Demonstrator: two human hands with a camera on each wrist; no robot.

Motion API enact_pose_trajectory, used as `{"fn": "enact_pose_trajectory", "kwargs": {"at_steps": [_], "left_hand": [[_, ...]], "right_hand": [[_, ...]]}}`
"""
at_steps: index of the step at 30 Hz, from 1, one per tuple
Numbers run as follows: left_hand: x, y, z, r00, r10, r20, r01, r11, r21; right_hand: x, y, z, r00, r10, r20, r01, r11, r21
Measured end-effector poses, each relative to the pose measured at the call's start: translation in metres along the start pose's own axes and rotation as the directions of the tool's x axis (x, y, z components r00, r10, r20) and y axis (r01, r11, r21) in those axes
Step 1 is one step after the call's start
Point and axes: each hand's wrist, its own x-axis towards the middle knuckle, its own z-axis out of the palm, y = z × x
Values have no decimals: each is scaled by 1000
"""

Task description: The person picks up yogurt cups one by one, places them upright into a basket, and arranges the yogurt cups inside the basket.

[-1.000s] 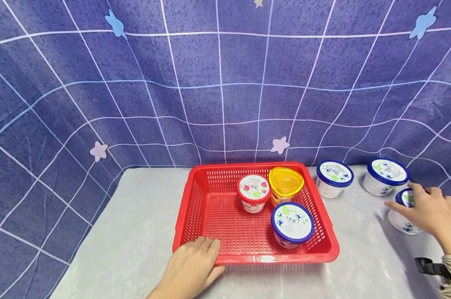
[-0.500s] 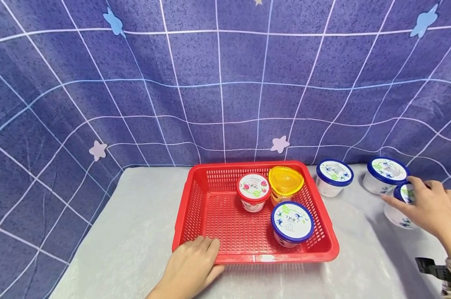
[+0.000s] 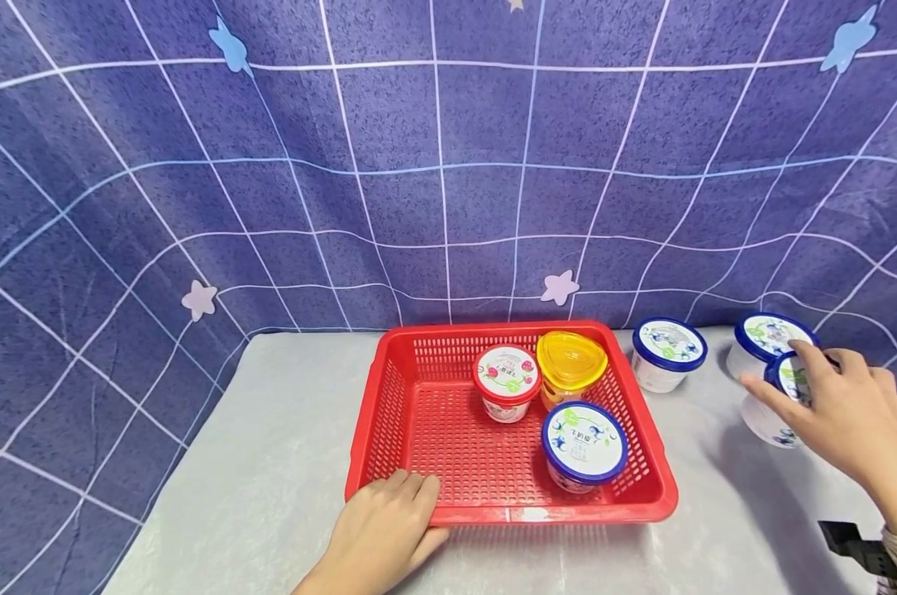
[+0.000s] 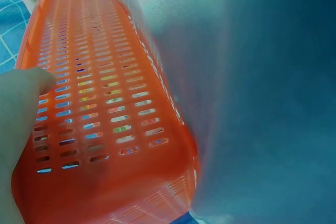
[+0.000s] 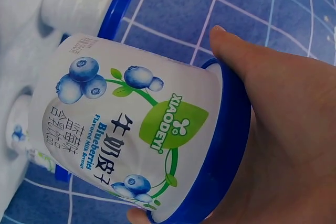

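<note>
My right hand [image 3: 850, 405] grips a blueberry milk tub [image 5: 126, 129] by its blue lid, thumb on one side and fingers on the other. In the head view the tub is held above the table at the far right, partly covering another blue-lidded tub [image 3: 772, 335] behind it. At the front left of the red plastic basket [image 3: 537, 514], my left hand [image 3: 381, 529] holds the rim, fingers over the top and thumb outside. Inside the basket stand a red-lidded tub [image 3: 507, 372], a yellow-lidded container [image 3: 571, 360] and a blue-lidded tub [image 3: 584, 442].
One more blue-lidded tub [image 3: 669, 345] stands on the grey table [image 3: 225, 463] just right of the basket. A purple-blue cloth [image 3: 478, 207] with a grid pattern hangs along the table's back and left side.
My right hand has moved left and slightly away from me, carrying the blueberry milk tub up off the table. The left hand and the basket have stayed in place.
</note>
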Motion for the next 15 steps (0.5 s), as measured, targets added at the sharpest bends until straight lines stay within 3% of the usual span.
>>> {"fn": "enact_pose_trajectory", "kwargs": {"at_steps": [15], "left_hand": [[0, 1, 1, 1000, -6, -9, 6, 1000, -3]], "right_hand": [[-11, -23, -9, 998, -56, -18, 57, 998, 23]]}}
